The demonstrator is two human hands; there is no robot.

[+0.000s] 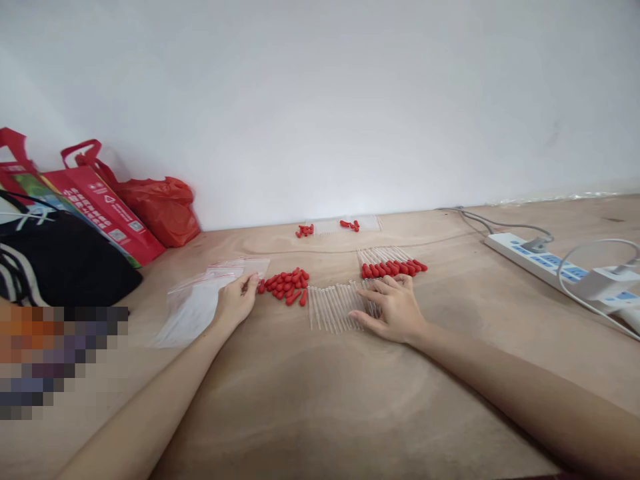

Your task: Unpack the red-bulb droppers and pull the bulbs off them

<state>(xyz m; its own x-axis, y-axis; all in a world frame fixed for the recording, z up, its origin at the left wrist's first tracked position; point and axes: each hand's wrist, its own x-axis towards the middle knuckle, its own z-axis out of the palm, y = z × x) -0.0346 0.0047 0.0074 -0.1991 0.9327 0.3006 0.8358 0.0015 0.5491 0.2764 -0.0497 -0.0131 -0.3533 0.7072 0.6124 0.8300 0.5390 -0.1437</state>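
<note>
My left hand [237, 300] is closed in a pinch, with a red rubber bulb [261, 287] at its fingertips. Just right of it lies a loose pile of red rubber bulbs [287, 285]. A row of thin clear glass dropper tubes [331, 308] lies side by side in the middle of the table. My right hand [393, 308] rests over that row's right end, thumb and fingers apart, hiding some tubes. Beyond this hand is a row of droppers [393, 265], whose red bulbs are fitted on the near ends of the tubes.
Clear zip bags [193, 307] lie left of my left hand. Farther back are another bag [327, 227] and small groups of red bulbs [305, 231]. A white power strip [535, 261] with cables stands right. Red shopping bags [107, 207] and a black bag [65, 257] stand left.
</note>
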